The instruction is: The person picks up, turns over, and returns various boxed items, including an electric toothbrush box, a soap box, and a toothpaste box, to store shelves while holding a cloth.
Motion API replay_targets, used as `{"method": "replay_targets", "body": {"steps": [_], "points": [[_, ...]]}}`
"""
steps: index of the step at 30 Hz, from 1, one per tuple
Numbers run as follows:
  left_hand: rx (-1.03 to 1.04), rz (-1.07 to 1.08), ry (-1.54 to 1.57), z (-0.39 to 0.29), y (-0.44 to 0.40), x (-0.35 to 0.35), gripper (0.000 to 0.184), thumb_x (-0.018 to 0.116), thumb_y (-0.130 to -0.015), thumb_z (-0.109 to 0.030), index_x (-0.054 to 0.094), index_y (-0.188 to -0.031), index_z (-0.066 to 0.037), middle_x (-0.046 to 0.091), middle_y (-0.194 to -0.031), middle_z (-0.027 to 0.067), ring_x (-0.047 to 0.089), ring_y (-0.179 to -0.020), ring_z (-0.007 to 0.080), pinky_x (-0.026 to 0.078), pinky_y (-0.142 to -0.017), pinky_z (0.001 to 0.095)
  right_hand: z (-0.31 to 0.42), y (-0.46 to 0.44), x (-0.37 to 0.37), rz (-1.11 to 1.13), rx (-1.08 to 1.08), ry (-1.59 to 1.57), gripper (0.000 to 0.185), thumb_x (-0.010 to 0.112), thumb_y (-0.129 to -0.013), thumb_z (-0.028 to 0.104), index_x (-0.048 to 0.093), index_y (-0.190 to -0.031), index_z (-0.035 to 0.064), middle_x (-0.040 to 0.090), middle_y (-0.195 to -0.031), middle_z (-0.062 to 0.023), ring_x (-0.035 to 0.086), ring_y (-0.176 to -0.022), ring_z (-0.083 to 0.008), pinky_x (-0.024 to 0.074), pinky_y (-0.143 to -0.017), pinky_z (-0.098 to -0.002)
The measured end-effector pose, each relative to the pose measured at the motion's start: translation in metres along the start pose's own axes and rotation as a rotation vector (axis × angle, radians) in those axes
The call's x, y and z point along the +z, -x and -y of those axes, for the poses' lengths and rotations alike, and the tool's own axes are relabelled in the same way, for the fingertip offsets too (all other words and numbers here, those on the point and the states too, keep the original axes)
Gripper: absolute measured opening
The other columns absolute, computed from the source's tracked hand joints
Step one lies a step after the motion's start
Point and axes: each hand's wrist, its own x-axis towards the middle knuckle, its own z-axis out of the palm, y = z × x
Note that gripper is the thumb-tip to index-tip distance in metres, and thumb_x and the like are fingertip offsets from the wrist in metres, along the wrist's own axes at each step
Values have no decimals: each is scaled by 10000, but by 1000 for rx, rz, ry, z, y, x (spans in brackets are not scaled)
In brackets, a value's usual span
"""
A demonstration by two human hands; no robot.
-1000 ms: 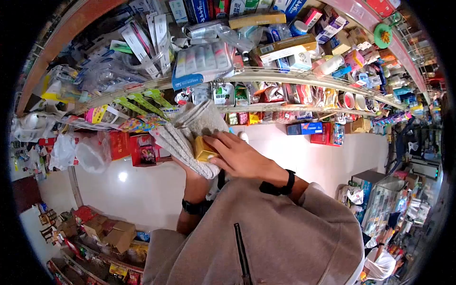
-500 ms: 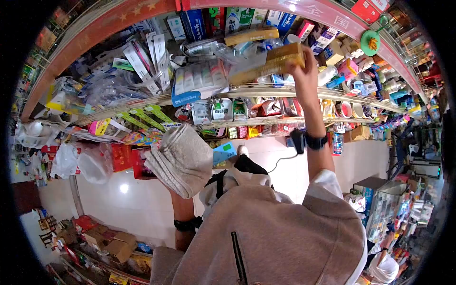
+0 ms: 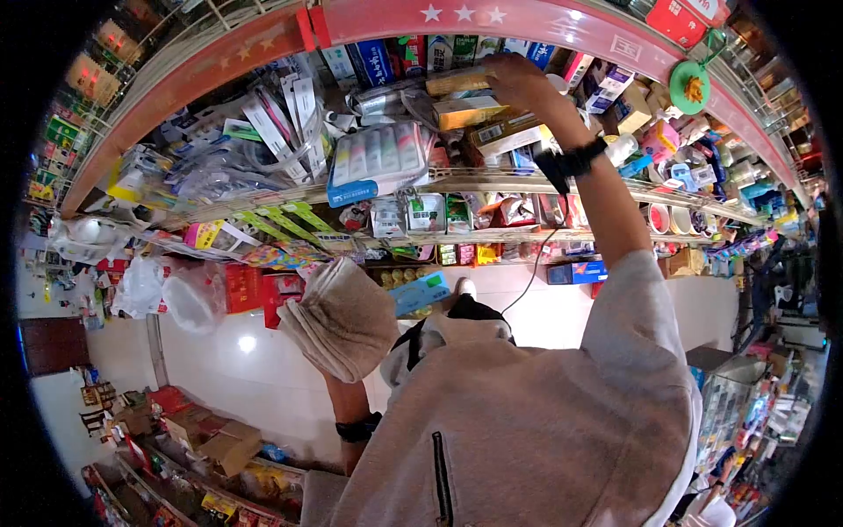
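A folded grey cloth (image 3: 341,321) rests on my left hand (image 3: 332,378), which holds it up below the shelf; its fingers are hidden under the cloth. My right hand (image 3: 520,81) reaches over the upper shelf at the right end of a gold box (image 3: 458,83). Its fingertips are dark and partly hidden, so their grip cannot be made out. Just in front of that hand lie a yellow-orange box (image 3: 470,111) and a brown box with a white side (image 3: 507,135). A pack of pastel tubes (image 3: 379,160) lies to the left.
A shelf rail (image 3: 492,180) runs across, with packets below. Plastic packages (image 3: 211,162) fill the left side. A green disc (image 3: 689,87) hangs at the upper right. Cardboard boxes (image 3: 230,446) stand lower left. A thin cable (image 3: 534,268) hangs from my right wrist. Another person (image 3: 711,509) is lower right.
My right hand has left the cloth, carried a gold box to the upper shelf and moved farther back. The folded cloth remains with my left hand. The view has shifted somewhat.
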Motion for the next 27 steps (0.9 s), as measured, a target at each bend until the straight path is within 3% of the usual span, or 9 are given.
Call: {"method": "replay_targets", "body": {"steps": [6,8,10,11,14,16,18,22,27], "points": [[-8,-31,-39,4,15,-2,515,425,-976,-423,476,-1316,-39,575,-1244,136,595,-1102,262,475,-976,393,1,-33,13,187,-53,111,405,676,-770,249,637,-1134,76,636,-1126,-207,584,-1089,-375,483,-925,-447],[-21,-49,-50,6,23,-7,512,429,-976,-419,478,-1314,-37,577,-1241,136,597,-1100,261,476,-974,392,-48,-51,81,114,-64,-100,454,693,-746,258,628,-1155,75,637,-1126,-212,577,-1107,-374,481,-928,-452],[-40,-72,-62,10,34,-14,510,433,-976,-416,481,-1311,-35,580,-1238,136,599,-1097,260,477,-973,391,-63,-53,104,-253,-324,46,482,700,-732,263,621,-1173,84,621,-1173,-189,559,-1132,-366,457,-961,-457],[-47,-81,-63,12,38,-17,508,435,-976,-414,482,-1310,-34,581,-1236,136,600,-1096,259,477,-973,390,-43,-48,83,-379,-406,102,492,703,-727,264,619,-1179,88,616,-1189,-181,553,-1141,-364,450,-972,-458],[-76,-97,-65,15,48,-24,504,440,-975,-410,486,-1306,-32,584,-1231,136,602,-1092,258,479,-971,389,18,-22,-3,10,-105,189,468,710,-741,249,622,-1179,107,586,-1241,-131,522,-1177,-339,406,-1011,-464],[-95,-82,-72,15,48,-23,501,444,-975,-406,488,-1303,-30,586,-1228,136,604,-1090,257,480,-970,388,42,4,-37,-339,-307,326,453,697,-765,221,611,-1200,133,558,-1261,-93,483,-1217,-312,383,-1020,-465],[-113,-39,-94,9,41,-17,498,448,-974,-403,491,-1300,-28,589,-1224,137,606,-1087,255,481,-968,387,76,29,-66,-254,-251,290,502,713,-730,143,583,-1214,127,569,-1212,-93,479,-1216,-303,403,-994,-456],[-165,84,-190,-9,32,4,493,456,-974,-397,495,-1295,-25,593,-1218,137,609,-1082,253,483,-966,386,152,95,-102,-181,-632,-121,583,739,-639,26,555,-1190,80,559,-1181,-102,464,-1210,-323,411,-1014,-424],[-264,247,-282,-28,16,33,486,465,-973,-388,501,-1288,-21,599,-1210,137,614,-1076,250,486,-963,383,244,153,-83,-56,-744,-30,394,627,-745,111,622,-1138,85,583,-1186,-59,458,-1238,-280,358,-1105,-420]]}}
